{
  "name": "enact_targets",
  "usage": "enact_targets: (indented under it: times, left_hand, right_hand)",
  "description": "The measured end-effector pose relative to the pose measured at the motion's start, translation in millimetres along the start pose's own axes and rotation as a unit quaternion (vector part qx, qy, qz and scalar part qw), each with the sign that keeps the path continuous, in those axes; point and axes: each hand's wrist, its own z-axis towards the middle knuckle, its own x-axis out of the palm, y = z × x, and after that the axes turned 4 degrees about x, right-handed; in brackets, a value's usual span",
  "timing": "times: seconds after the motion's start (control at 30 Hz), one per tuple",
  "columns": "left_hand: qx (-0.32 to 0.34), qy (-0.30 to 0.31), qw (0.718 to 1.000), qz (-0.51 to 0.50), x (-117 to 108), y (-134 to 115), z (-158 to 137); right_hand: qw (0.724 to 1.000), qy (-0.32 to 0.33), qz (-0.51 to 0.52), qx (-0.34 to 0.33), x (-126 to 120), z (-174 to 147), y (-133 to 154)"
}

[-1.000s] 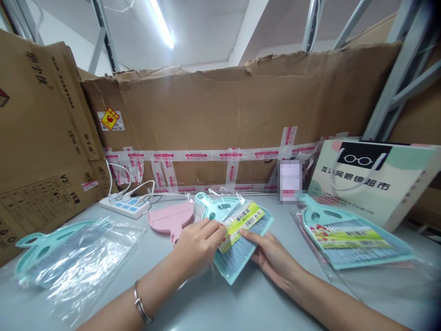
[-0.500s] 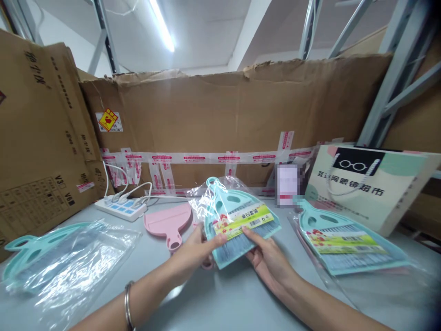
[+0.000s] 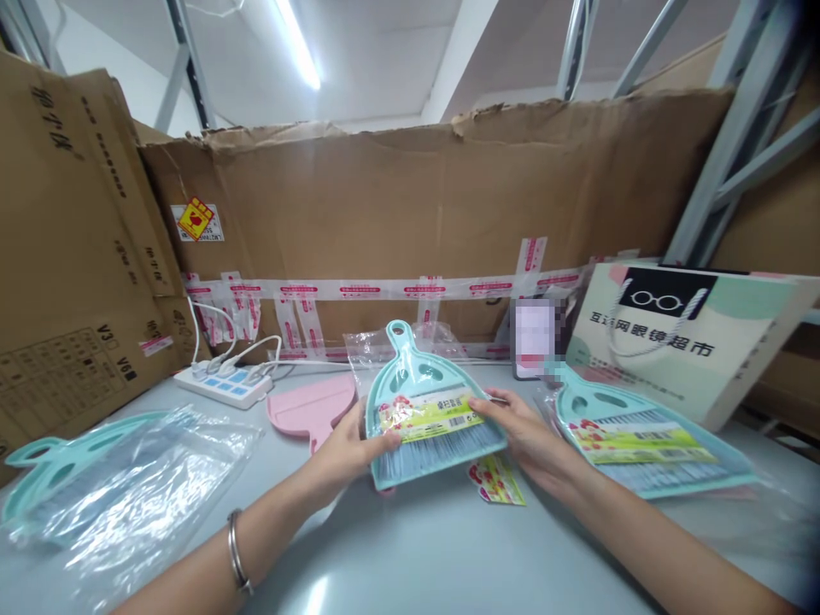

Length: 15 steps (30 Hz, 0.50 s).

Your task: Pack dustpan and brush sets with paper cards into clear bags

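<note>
Grey tabletop point(image 3: 384, 564), pink dustpan point(image 3: 307, 406) as landmark. I hold the teal dustpan set point(image 3: 429, 418) just right of it: my left hand point(image 3: 349, 448) pinches the set's left edge, thumb in front; my right hand point(image 3: 529, 431) pinches its right edge, thumb over the label. Left of the pink dustpan: power strip point(image 3: 224, 384), then a bagged teal set point(image 3: 128, 478), nearer me. Well right of it: another labelled set point(image 3: 653, 436), paper bag point(image 3: 679, 342). Behind it: taped cardboard point(image 3: 359, 205); overhead, a lit tube light point(image 3: 298, 43).
</note>
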Motion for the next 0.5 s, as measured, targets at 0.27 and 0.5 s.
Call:
enact_targets:
  times: [0.27,0.5]
  left_hand:
    - [-0.067,-0.117,0.991,-0.025,-6,6,7]
    - [-0.07,-0.155,0.983,-0.065,-14,3,12]
  right_hand:
    - [0.989,0.133,0.005,0.067,5,-12,3]
    - [0.96,0.274,-0.001,0.051,2,-24,10]
